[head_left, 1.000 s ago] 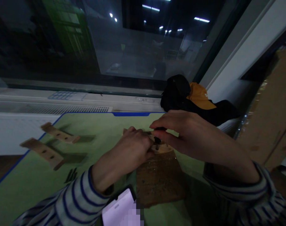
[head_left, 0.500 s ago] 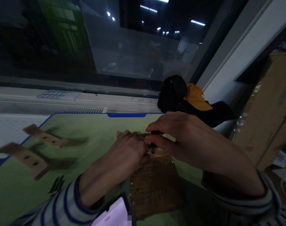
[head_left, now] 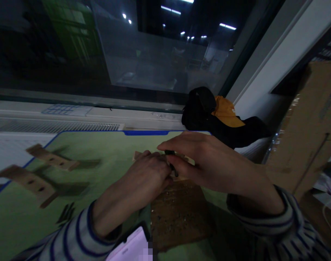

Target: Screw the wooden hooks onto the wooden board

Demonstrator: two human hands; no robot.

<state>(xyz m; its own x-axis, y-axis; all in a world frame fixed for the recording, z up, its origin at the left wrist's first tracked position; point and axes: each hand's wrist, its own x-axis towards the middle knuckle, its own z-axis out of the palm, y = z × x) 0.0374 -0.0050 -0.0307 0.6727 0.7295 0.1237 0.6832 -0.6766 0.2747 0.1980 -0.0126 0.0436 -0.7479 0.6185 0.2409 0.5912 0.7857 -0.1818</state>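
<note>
The left hand [head_left: 147,174] is curled tight around a small wooden piece [head_left: 137,155] that sits on a brown wooden board [head_left: 179,214], near the middle of the green desk [head_left: 105,152]. The right hand [head_left: 206,163] reaches over it, and its thumb and finger pinch a little black screw [head_left: 173,167] just above the wooden piece, touching the left hand. Two wooden bars with holes [head_left: 32,181] lie well apart by the left edge of the desk, some dark screws [head_left: 66,213] lie near them, and a phone [head_left: 130,248] glows at the near edge.
</note>
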